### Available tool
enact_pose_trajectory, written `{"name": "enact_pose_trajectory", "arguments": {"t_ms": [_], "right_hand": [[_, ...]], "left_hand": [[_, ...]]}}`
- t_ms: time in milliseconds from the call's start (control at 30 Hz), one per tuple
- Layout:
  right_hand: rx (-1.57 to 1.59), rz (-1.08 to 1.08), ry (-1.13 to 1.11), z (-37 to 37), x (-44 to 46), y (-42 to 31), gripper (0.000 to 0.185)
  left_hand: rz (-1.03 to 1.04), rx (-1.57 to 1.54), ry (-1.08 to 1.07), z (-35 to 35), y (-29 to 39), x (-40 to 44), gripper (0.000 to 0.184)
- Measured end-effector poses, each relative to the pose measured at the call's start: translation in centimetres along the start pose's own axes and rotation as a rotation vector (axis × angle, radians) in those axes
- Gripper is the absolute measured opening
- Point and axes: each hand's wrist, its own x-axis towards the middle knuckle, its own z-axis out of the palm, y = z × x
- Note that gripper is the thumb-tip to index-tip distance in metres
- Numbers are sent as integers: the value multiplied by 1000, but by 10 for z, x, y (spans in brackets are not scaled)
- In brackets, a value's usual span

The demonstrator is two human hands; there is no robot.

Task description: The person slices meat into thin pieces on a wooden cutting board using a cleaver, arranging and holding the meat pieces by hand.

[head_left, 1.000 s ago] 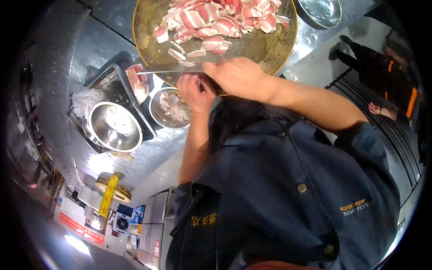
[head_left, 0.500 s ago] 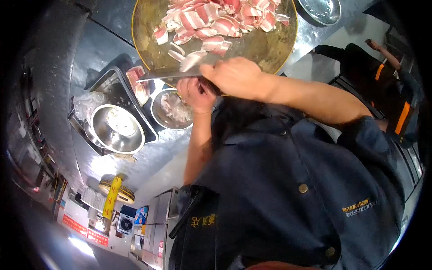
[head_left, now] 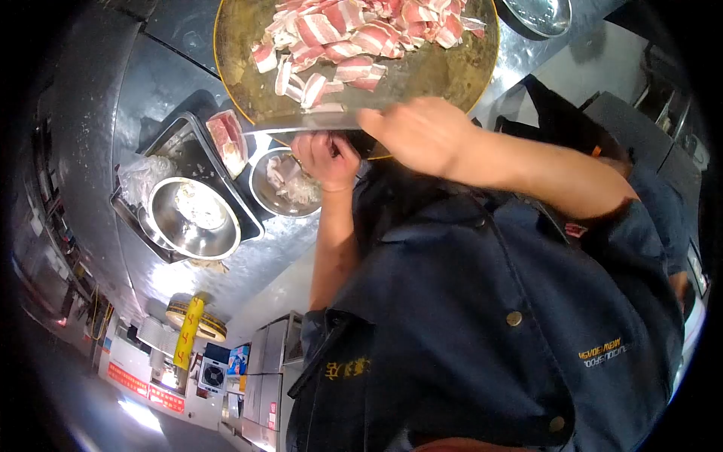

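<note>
My right hand [head_left: 418, 135] is wrapped round the handle of a kitchen knife [head_left: 301, 123], its wide blade pointing left across the near edge of a round cutting board [head_left: 452, 87]. Just below the blade, my left hand [head_left: 326, 160] has its fingers curled in; whatever they hold is hidden. Beyond the blade lies a fresh slice of pork belly [head_left: 320, 92], with part of another showing against the steel. A heap of sliced pork belly [head_left: 361, 34] covers the far part of the board.
Left of the board a slab of pork belly [head_left: 227, 142] rests by a black tray [head_left: 252, 226]. That tray carries a steel bowl [head_left: 230, 245] and a plastic bag [head_left: 143, 175]. Another steel bowl [head_left: 260, 197] holds pale scraps. A co-worker [head_left: 663, 196] stands close on the right.
Both hands and the knife have shifted slightly. A slice near the blade has moved farther onto the board, and another shows behind the steel. The co-worker at the right has come closer.
</note>
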Motion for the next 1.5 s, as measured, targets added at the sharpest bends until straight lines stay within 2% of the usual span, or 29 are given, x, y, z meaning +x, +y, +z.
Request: {"name": "enact_pose_trajectory", "arguments": {"t_ms": [67, 200, 267, 333, 433, 567, 633, 700, 800, 867, 900, 967, 1000, 1067, 1167, 1267, 1333, 1500], "right_hand": [[101, -234, 253, 28, 31, 10, 20], [9, -186, 204, 28, 24, 5, 19], [10, -148, 197, 7, 4, 0, 20], [-18, -58, 94, -12, -24, -3, 19], [-110, -3, 57, -37, -66, -4, 19], [3, -71, 77, -22, -36, -9, 17], [65, -138, 190, -9, -8, -15, 17], [42, -146, 198, -10, -14, -11, 16], [-150, -30, 125, -16, -53, -5, 17], [-141, -22, 113, -12, -47, -4, 17], [-120, -3, 108, -7, -46, -4, 18], [-104, -78, 123, 18, -5, 5, 18], [-66, -150, 183, 30, 19, 7, 19], [-37, -231, 250, 30, 30, 8, 19], [-49, -165, 214, 10, 5, 0, 20], [-79, -109, 79, -23, -44, -6, 19], [-100, 71, -34, -31, -65, -10, 21], [-81, 9, -35, -14, -33, -4, 21]], "left_hand": [[0, -26, -1, -2, 2, 4, 16], [5, -1, 41, 3, -2, -6, 16], [32, 27, 29, 3, -2, -3, 18], [44, 58, -4, 1, -1, -7, 20], [43, 49, 71, 5, -3, -8, 28], [38, 17, 13, 2, -4, -9, 34], [51, 8, 3, 1, -5, -10, 35], [23, 17, -8, 0, -4, -11, 35], [-14, -31, -11, -1, 3, 2, 25], [33, -70, 26, -1, 9, 17, 13], [27, -70, 20, -3, 7, 11, 13], [-13, -32, -75, -5, 0, 2, 14], [17, -77, -2, 0, 1, 6, 4], [7, -77, 7, -3, 2, 4, 4], [-18, -85, 22, -2, 2, -1, 10], [-66, -59, -65, -9, 10, 10, 29], [-49, -91, -33, -5, 8, 10, 27], [-22, -56, 18, -2, 5, 7, 19]]}}
